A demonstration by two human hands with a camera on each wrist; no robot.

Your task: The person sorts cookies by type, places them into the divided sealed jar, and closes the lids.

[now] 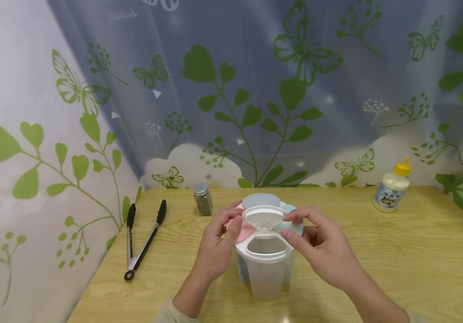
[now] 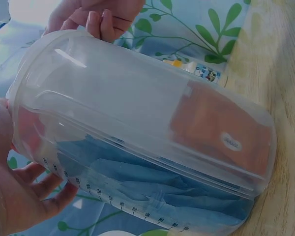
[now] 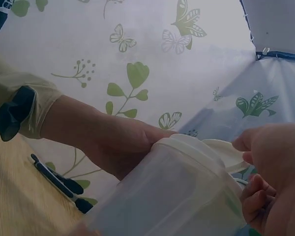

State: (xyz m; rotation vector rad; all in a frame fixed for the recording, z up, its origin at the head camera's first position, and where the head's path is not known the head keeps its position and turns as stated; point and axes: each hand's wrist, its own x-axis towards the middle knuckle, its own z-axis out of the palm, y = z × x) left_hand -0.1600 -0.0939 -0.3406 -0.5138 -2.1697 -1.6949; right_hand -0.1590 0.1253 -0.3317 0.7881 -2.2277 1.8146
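Note:
A translucent multi-compartment storage container (image 1: 269, 280) stands upright on the table before me. Its top carries pink, grey-blue and teal flaps, plus a white flip lid (image 1: 264, 217) raised over the near opening. My left hand (image 1: 219, 242) grips the container's left rim, thumb by the pink flap (image 1: 244, 230). At the raised lid's right edge, my right hand (image 1: 326, 249) pinches with index finger and thumb; its other fingers are curled beside the teal flap. Through the wall, the left wrist view shows a blue packet (image 2: 157, 182) and an orange-brown packet (image 2: 221, 130) inside.
Black-tipped metal tongs (image 1: 142, 246) lie spread at the left. A small jar with a grey cap (image 1: 202, 199) stands behind the container to the left. At the back right is a white bottle with a yellow nozzle (image 1: 391, 188). A leaf-patterned curtain (image 1: 231, 112) hangs behind the table.

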